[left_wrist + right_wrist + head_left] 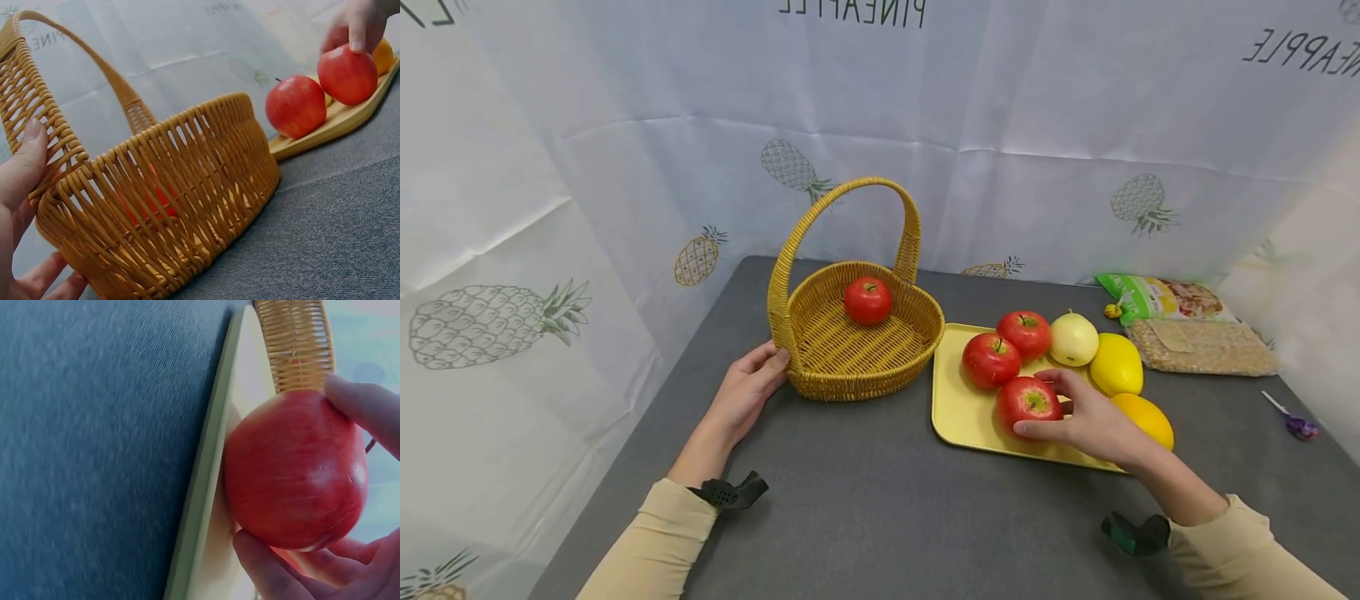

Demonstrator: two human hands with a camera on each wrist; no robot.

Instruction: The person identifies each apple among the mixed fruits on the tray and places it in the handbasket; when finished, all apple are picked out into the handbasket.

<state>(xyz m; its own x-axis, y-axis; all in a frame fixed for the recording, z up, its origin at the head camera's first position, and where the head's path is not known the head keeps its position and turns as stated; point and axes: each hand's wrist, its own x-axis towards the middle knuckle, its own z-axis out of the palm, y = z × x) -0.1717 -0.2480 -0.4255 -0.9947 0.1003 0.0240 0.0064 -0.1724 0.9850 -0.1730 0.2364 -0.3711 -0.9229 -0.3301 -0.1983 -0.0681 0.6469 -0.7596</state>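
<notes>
A heart-shaped wicker basket with a tall arched handle stands left of centre, with one red apple inside. My left hand holds the basket at the foot of its handle, thumb on the wicker and fingers against the side. On the yellow tray my right hand grips the front red apple between thumb and fingers, seen close up in the right wrist view. Two more red apples, one at the left and one behind, lie beside it.
Also on the tray are a pale round pear and two yellow fruits, one at the back and one partly behind my right wrist. A food packet and a wrapped lollipop lie on the right. A pineapple-print curtain hangs behind.
</notes>
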